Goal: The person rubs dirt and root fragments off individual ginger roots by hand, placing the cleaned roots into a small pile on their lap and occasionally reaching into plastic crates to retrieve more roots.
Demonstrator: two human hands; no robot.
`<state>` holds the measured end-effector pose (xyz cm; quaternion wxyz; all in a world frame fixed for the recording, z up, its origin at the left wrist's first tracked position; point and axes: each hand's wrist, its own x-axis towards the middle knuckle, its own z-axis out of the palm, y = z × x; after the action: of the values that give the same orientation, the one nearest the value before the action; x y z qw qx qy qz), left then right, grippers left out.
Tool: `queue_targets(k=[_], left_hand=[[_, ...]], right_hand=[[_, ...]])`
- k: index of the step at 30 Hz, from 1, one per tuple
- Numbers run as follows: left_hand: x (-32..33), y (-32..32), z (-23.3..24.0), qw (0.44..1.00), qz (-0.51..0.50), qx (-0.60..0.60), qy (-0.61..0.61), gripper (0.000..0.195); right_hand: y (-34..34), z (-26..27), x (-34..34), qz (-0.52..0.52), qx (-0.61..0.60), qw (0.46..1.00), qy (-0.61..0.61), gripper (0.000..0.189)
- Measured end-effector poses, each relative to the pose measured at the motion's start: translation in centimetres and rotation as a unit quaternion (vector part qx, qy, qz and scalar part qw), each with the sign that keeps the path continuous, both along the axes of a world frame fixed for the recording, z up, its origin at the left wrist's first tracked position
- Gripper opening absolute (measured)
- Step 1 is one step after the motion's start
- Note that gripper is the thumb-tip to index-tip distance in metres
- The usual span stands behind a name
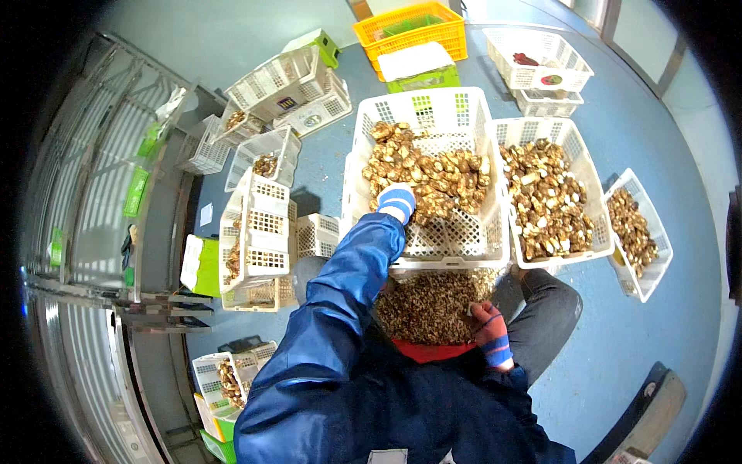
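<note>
Brown and cream mushrooms (446, 180) lie in a large white plastic crate (446, 263) before me. My left hand (397, 200), in a blue and white striped fingerless glove, reaches over the crate's left part onto the mushrooms; its fingertips and any grip are hidden. Over a red container (432, 350) full of small dark brown trimmings (426, 307), between my legs, is my right hand (490, 333). It wears a red and blue glove, and its fingers are curled; a small pale piece seems to be at the fingertips, too small to tell what.
A second white crate (603, 246) of mushrooms touches the large one on the right, with a smaller mushroom basket (665, 269) beyond. Stacked white crates (269, 226) stand left. A yellow crate (408, 43) and a white-topped green box (423, 72) stand ahead; metal shelving (104, 156) is far left.
</note>
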<state>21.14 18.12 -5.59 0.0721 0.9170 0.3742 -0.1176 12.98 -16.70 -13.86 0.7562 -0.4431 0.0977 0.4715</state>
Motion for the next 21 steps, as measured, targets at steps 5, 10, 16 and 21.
queue_targets(k=[5, 10, 16, 21], left_hand=[[-2.8, 3.5, -6.5, 0.994, -0.019, 0.061, -0.089, 0.018], [-3.5, 1.5, -4.9, 0.989, -0.085, 0.054, -0.11, 0.024], [-6.1, -1.4, 1.3, 0.706, 0.094, -0.595, -0.373, 0.028], [-12.8, -10.1, 8.9, 0.635, 0.019, -0.718, -0.284, 0.044]], right_hand=[[0.6, 2.7, -0.6, 0.026, -0.026, 0.999, -0.026, 0.014], [0.4, 1.3, -0.5, 0.058, -0.088, 0.992, -0.07, 0.017], [0.1, 1.4, -0.4, 0.03, -0.086, 0.979, -0.181, 0.011], [2.0, 12.3, 0.9, -0.002, -0.077, 0.917, -0.391, 0.008]])
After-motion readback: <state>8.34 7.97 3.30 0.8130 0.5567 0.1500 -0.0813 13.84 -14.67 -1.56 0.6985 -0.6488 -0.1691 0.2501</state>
